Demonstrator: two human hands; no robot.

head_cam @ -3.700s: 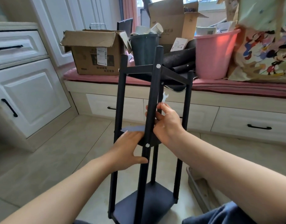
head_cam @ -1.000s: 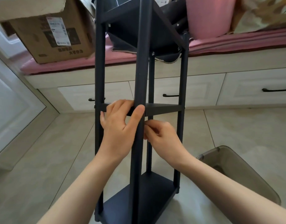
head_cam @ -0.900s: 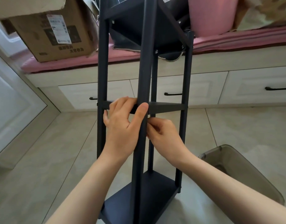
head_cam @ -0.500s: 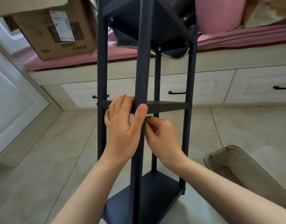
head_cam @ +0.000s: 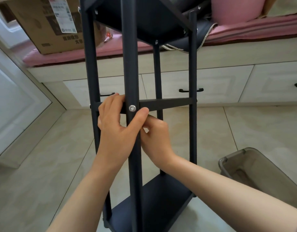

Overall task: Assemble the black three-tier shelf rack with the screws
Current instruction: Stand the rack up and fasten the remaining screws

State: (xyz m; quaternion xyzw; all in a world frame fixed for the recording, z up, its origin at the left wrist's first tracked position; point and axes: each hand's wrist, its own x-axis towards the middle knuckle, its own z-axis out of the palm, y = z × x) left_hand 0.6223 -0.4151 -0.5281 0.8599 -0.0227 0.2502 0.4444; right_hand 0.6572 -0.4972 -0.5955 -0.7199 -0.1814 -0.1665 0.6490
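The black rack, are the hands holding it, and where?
The left hand grips the black rack's front pole just below the screw at the middle shelf. The right hand sits curled behind that pole; what it holds cannot be told.

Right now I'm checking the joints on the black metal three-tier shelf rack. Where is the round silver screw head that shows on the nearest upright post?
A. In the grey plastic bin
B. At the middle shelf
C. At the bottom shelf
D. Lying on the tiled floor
B: the round silver screw head sits in the nearest upright post level with the middle shelf, just above the left hand's thumb.
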